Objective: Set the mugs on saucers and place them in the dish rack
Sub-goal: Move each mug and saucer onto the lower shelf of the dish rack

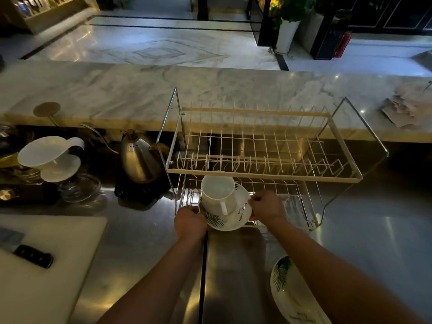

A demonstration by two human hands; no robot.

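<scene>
Head view: mug (218,195) on saucer (236,218), gripped at both rims by left hand (189,222) and right hand (266,208) fingers (253,199), before dish rack (261,174) lower tier; second saucer (292,295) half hidden

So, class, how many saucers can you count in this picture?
2: one saucer under the mug, held by both hands at the rack's lower tier; a second saucer on the counter, partly hidden by the right arm.

second saucer (292,298) partly behind right forearm and cut by bottom edge, knife (28,252) blade blurred
</scene>
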